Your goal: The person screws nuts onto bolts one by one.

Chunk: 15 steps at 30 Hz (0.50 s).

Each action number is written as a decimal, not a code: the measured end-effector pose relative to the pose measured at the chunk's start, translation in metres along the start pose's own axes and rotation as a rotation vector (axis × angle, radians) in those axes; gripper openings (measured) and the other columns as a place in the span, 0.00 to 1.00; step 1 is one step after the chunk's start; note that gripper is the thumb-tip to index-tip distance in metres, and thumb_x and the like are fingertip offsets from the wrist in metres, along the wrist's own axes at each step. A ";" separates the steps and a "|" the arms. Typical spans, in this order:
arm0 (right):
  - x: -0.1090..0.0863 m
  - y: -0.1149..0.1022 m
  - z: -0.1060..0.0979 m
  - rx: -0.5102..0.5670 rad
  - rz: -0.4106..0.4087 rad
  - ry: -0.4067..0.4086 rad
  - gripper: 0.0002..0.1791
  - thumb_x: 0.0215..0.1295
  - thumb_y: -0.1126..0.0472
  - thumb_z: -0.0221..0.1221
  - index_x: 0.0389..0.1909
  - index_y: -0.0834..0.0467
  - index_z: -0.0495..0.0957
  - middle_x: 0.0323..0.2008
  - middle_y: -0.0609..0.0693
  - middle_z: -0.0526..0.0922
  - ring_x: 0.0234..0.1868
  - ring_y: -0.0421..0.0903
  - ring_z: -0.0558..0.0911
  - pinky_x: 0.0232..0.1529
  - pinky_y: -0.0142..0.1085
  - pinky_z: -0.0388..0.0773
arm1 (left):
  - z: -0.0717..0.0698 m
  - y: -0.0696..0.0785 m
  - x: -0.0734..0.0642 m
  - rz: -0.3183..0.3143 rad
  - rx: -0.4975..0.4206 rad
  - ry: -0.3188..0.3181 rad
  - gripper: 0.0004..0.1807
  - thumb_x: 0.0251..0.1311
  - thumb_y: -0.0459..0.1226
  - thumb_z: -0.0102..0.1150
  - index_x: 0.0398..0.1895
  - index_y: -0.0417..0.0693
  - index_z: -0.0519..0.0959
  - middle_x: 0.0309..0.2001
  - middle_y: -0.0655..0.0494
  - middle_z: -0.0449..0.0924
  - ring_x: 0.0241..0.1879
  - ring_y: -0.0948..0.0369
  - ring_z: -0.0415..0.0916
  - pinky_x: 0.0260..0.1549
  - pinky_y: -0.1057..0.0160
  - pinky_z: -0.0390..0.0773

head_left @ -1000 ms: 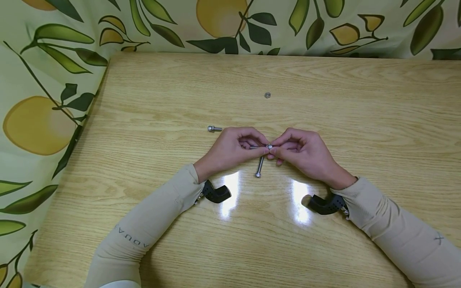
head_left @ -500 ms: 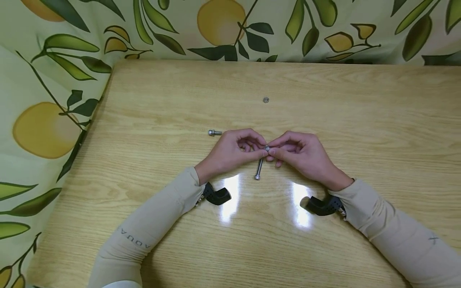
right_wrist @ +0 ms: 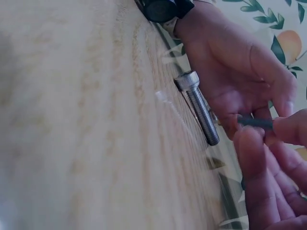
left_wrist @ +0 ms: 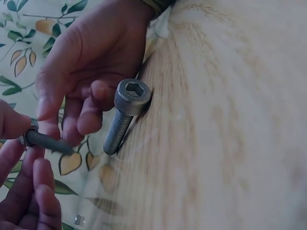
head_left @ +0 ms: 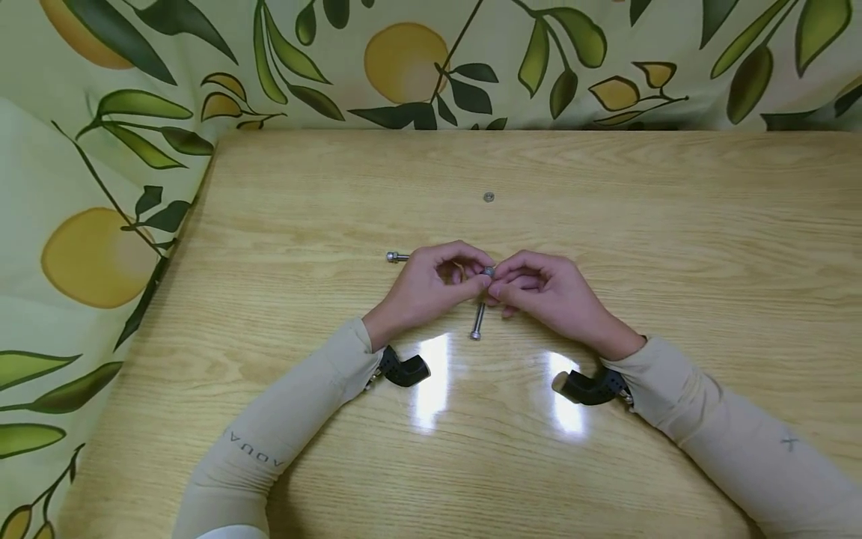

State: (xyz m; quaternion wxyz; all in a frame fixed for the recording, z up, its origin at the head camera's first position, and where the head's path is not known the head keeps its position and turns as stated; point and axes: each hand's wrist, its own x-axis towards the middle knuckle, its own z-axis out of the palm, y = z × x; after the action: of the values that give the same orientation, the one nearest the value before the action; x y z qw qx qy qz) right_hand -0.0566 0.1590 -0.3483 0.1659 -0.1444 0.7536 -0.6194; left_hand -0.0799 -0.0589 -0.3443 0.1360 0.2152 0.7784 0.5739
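Between the fingertips of both hands is a small metal bolt [head_left: 488,272] with a nut at one end; its grey shank [left_wrist: 50,142] sticks out in the left wrist view. My left hand [head_left: 438,281] pinches it between thumb and forefinger. From the other side, my right hand [head_left: 548,288] grips it with thumb and forefinger, the thumb covering one end of the shank [right_wrist: 256,122] in the right wrist view. Just below the hands lies a larger socket-head bolt [head_left: 478,322], its hex recess [left_wrist: 135,88] plain in the left wrist view.
Left of the left hand lies another bolt [head_left: 396,257] with a nut on it, partly hidden by that hand. A loose nut [head_left: 488,197] rests farther back on the wooden table [head_left: 303,195]. Fruit-patterned cloth [head_left: 404,64] hangs behind and at the left.
The head view has tilted up slightly. Both hands stay together at the small bolt, whose shank showed left of the nut earlier and is now hidden there. The left hand covers more of the left bolt.
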 end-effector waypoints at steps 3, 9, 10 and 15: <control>0.000 -0.002 0.001 -0.025 0.041 -0.009 0.13 0.64 0.58 0.64 0.46 0.61 0.79 0.37 0.56 0.86 0.32 0.46 0.87 0.36 0.40 0.86 | 0.001 0.003 -0.001 -0.001 0.001 0.014 0.07 0.60 0.40 0.65 0.41 0.56 0.81 0.35 0.60 0.82 0.34 0.64 0.77 0.33 0.69 0.75; 0.002 -0.006 0.004 -0.032 0.055 -0.037 0.13 0.64 0.59 0.64 0.47 0.61 0.80 0.37 0.57 0.88 0.32 0.46 0.88 0.35 0.40 0.86 | -0.003 0.008 -0.003 0.014 0.012 0.054 0.07 0.60 0.41 0.66 0.39 0.56 0.79 0.37 0.61 0.82 0.36 0.65 0.78 0.36 0.68 0.78; 0.002 -0.007 0.004 -0.030 0.049 -0.035 0.14 0.64 0.59 0.64 0.47 0.61 0.80 0.37 0.57 0.88 0.32 0.46 0.88 0.35 0.40 0.86 | -0.003 0.009 -0.003 0.016 0.013 0.060 0.07 0.60 0.41 0.66 0.39 0.56 0.79 0.37 0.61 0.82 0.37 0.65 0.78 0.36 0.67 0.78; 0.002 -0.010 0.002 -0.009 0.024 0.015 0.15 0.64 0.61 0.64 0.47 0.65 0.79 0.36 0.57 0.88 0.33 0.48 0.89 0.35 0.41 0.86 | -0.008 0.014 -0.004 0.028 0.013 0.088 0.08 0.58 0.40 0.67 0.39 0.56 0.79 0.37 0.61 0.82 0.36 0.65 0.77 0.36 0.67 0.78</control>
State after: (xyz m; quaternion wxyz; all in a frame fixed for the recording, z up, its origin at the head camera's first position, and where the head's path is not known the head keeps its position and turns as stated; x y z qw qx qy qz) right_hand -0.0570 0.1543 -0.3390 0.1670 -0.1314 0.7591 -0.6152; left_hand -0.0775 -0.0642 -0.3288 0.0923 0.2018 0.7840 0.5798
